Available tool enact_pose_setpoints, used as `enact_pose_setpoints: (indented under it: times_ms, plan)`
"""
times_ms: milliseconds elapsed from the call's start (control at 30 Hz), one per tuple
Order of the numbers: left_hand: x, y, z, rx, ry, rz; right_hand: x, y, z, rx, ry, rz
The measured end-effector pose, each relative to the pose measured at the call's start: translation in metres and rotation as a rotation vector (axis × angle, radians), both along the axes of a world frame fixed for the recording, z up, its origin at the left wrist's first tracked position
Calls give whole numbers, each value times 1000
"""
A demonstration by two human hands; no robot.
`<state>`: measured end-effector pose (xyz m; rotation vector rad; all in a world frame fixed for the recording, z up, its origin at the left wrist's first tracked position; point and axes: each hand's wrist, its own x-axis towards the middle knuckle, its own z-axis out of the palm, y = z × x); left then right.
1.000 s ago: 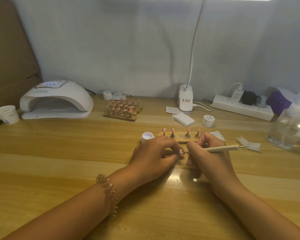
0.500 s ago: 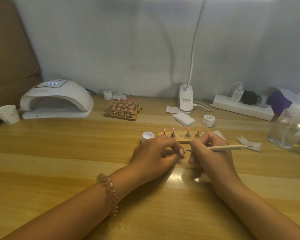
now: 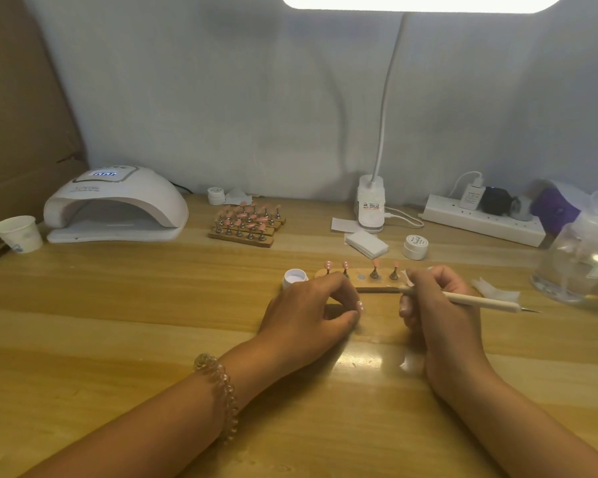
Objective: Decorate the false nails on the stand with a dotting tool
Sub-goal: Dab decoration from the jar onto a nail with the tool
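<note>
Right hand (image 3: 439, 315) first: curls round the white dotting tool (image 3: 480, 301), pinching it near the front end. Lies almost flat, long axis left to right, spare metal tip sticking out to the right, working end aimed left over the front edge of the wooden stand (image 3: 361, 283). Can't really make out that working tip, too small and dark. Left hand (image 3: 311, 312) pinches a pink false nail (image 3: 360, 306) between thumb and forefinger, just in front of the stand. Hides whatever's under the nail, and covers the stand's left end too.

Pink false nails (image 3: 328, 265), cream dotting tool (image 3: 477, 300)
</note>
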<state>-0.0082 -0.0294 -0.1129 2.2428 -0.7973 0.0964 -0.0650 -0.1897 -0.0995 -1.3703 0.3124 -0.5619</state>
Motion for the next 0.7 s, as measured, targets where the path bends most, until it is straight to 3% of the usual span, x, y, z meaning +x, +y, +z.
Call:
enact_pose_setpoints:
  times_ms: [500,600,700]
  plan:
    - [-5,5,1,102,-187,149,-4,5,5,-98,-17,72]
    - [3,19,8,110,-274,267,-5,4,5,-74,-26,79]
    - [20,38,12,108,-171,404,-4,0,3,-71,-18,71]
